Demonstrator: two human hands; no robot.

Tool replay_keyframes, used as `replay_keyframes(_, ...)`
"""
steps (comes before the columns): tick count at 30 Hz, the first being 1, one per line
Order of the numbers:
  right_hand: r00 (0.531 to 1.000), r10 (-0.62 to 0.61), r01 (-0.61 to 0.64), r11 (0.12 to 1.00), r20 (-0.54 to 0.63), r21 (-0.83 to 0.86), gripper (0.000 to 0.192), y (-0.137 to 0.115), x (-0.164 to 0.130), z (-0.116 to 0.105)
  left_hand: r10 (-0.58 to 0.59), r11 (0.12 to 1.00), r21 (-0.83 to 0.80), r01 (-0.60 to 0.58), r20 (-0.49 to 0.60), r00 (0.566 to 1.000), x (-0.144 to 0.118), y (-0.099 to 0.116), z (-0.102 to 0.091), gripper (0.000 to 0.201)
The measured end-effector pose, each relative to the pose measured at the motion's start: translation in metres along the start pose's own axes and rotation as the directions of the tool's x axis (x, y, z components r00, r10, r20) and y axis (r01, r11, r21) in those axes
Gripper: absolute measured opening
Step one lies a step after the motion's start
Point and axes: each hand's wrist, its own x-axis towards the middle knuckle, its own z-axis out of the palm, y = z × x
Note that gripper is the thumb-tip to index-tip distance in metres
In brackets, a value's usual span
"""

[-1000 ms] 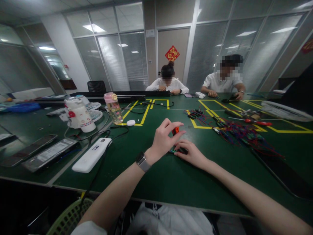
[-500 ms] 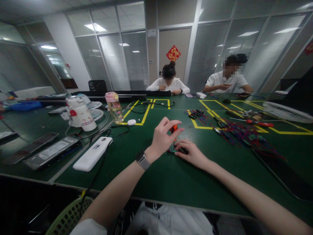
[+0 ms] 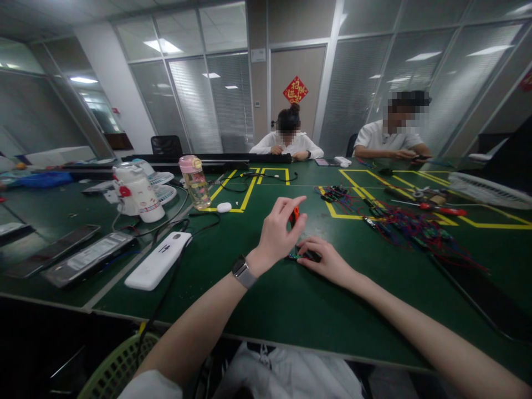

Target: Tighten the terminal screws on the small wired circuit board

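Note:
An upright screwdriver (image 3: pixel 296 213) with an orange and black handle stands in the fingers of my left hand (image 3: pixel 279 233). The hand's back and thumb hide part of the handle, and the index finger reaches past its top. Below it, a small green circuit board (image 3: pixel 293 256) lies on the table, with the screwdriver's tip pointing down at it. My right hand (image 3: pixel 326 259) is closed on the board's right side, its fingertips and thumb pressing the edge. A dark part under those fingers is mostly hidden.
Wired circuit boards (image 3: pixel 415 224) lie heaped to the right, near a red-handled screwdriver (image 3: pixel 444 209). Leftward are a white power bank (image 3: pixel 158 261), a pink-lidded bottle (image 3: pixel 194 183), a white bottle (image 3: pixel 139 194) and cables. Two people sit across the green table (image 3: pixel 266 310).
My left fingers have shifted around the screwdriver's handle, with the thumb drawn slightly leftward. My right hand stays in place. The person at the far right has leaned right and lowered a hand.

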Motion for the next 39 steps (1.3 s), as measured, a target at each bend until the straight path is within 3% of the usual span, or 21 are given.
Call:
replay_keyframes(3, 1.0, 0.002, -0.002, 1.0, 0.001, -0.002, 0.006, -0.0002, 0.0003, -0.0001, 0.012, 1.0, -0.023, -0.011, 0.048, 0.999, -0.0009, 0.0001, 0.0018, 0.038)
replay_keyframes(9, 1.0, 0.002, -0.002, 1.0, 0.007, -0.004, 0.004, -0.0007, 0.0003, -0.0004, 0.018, 0.998, 0.06, -0.017, -0.012, 1.0, -0.0007, 0.001, 0.0007, 0.027)
replay_keyframes(16, 1.0, 0.006, -0.006, 1.0, 0.008, -0.005, 0.006, -0.0008, 0.0, -0.0009, -0.012, 0.996, -0.085, 0.012, 0.004, 1.0, 0.0019, 0.0007, -0.0032, 0.03)
replay_keyframes(23, 1.0, 0.019, -0.019, 1.0, 0.013, -0.002, 0.004, -0.0034, 0.0003, -0.002, -0.057, 0.996, -0.067, 0.052, -0.07, 0.996, 0.0041, 0.0005, -0.0034, 0.015)
replay_keyframes(30, 0.999, 0.022, -0.022, 1.0, 0.025, -0.005, 0.006, -0.0032, 0.0002, -0.0025, -0.145, 0.959, -0.25, 0.135, -0.021, 0.989, 0.0027, -0.002, 0.0003, 0.032)
replay_keyframes(36, 1.0, 0.012, -0.012, 1.0, 0.017, -0.003, 0.007, -0.0022, -0.0002, -0.0017, -0.141, 0.983, -0.135, 0.127, -0.097, 0.985, 0.0061, -0.0035, -0.002, 0.018)
replay_keyframes(39, 1.0, 0.006, -0.006, 1.0, 0.011, 0.002, 0.005, -0.0013, 0.0, -0.0013, -0.155, 0.976, -0.162, 0.142, -0.072, 0.985, 0.0061, -0.0045, -0.0026, 0.021)
